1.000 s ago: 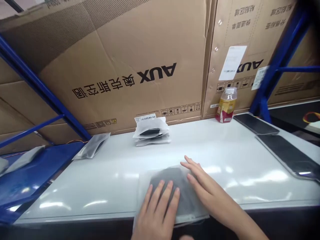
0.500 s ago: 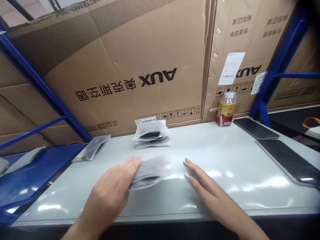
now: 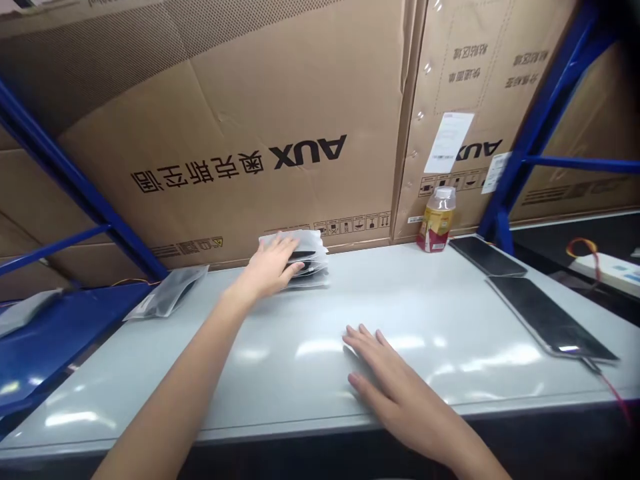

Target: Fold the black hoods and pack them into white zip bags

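Note:
My left hand (image 3: pixel 270 267) rests at the front left of a stack of frosted plastic bags (image 3: pixel 311 261) with dark contents, its fingers curled over the top bag. The stack lies at the back of the white table (image 3: pixel 280 380). My right hand (image 3: pixel 393 377) lies flat on the tabletop, fingers apart, touching nothing but the surface. A white label sits at the stack's back corner, partly hidden by my left fingers.
Large AUX cardboard boxes (image 3: pixel 220 133) stand behind the table inside a blue metal rack (image 3: pixel 550 120). A plastic drink bottle (image 3: pixel 437 220) stands at the back. Two dark flat panels (image 3: pixel 545 317) lie at the right, and a single bag (image 3: pixel 167 292) lies at the left edge.
My left hand has carried the bag from mid-table to the stack at the back. My right hand has barely moved. The view has shifted slightly.

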Action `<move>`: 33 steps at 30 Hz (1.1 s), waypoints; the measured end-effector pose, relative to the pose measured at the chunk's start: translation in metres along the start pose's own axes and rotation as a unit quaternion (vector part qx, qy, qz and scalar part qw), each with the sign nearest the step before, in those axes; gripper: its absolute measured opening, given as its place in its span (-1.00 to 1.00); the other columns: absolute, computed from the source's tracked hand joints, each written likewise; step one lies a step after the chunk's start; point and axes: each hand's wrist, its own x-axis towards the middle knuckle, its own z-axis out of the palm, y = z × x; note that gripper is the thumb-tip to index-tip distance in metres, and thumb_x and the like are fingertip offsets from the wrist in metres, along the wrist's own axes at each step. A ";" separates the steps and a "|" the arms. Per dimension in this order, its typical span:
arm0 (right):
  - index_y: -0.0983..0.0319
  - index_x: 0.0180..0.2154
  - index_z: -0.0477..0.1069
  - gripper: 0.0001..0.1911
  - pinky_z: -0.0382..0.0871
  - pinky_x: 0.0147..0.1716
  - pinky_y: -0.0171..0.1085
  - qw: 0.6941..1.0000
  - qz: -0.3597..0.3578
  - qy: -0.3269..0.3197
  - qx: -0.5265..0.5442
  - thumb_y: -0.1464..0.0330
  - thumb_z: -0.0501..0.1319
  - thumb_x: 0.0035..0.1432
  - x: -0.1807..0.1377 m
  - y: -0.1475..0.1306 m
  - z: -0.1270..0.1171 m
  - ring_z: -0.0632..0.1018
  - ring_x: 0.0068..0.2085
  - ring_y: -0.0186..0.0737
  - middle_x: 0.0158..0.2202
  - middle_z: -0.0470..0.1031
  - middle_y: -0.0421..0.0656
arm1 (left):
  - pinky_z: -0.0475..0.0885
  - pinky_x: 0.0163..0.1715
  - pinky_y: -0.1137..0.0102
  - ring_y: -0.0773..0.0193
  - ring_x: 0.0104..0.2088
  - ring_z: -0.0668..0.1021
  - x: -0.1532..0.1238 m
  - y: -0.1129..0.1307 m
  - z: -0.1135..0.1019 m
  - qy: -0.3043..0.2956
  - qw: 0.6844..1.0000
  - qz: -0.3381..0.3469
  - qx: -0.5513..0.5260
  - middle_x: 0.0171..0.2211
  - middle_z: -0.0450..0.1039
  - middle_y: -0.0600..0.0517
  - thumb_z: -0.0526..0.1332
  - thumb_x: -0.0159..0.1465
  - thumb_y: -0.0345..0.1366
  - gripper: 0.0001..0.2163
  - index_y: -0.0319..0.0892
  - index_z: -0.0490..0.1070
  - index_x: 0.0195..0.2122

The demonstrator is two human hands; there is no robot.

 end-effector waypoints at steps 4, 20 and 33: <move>0.07 0.44 0.22 -0.40 -0.20 0.52 0.16 0.996 -0.050 0.010 -0.070 0.04 -0.04 0.52 0.001 0.005 0.004 -0.06 0.55 -0.01 0.54 0.04 -0.20 | 0.11 0.46 -0.03 -0.01 0.51 0.16 -0.076 0.061 -0.004 -0.025 0.997 0.064 -0.026 0.50 0.11 -0.08 0.04 0.55 -0.07 -0.46 -0.07 0.09 0.51; 0.34 0.50 0.03 -0.28 0.04 0.48 0.12 0.959 -0.115 0.045 -0.256 0.52 -0.04 0.34 0.024 -0.008 0.033 0.01 0.53 0.04 0.53 -0.02 -0.09 | 0.24 0.41 -0.08 -0.02 0.50 0.16 -0.151 0.130 0.053 -0.026 0.998 0.022 -0.052 0.51 0.04 -0.10 -0.04 0.60 -0.16 -0.42 -0.16 -0.17 0.57; 0.28 0.49 0.09 -0.32 0.06 0.48 0.13 0.962 -0.121 0.071 -0.234 0.48 0.00 0.38 0.026 0.005 0.042 0.06 0.52 0.03 0.52 0.04 -0.11 | 0.19 0.43 -0.10 -0.03 0.52 0.12 -0.153 0.128 0.054 -0.031 0.997 0.018 -0.062 0.53 -0.01 -0.07 -0.04 0.60 -0.14 -0.43 -0.14 -0.12 0.56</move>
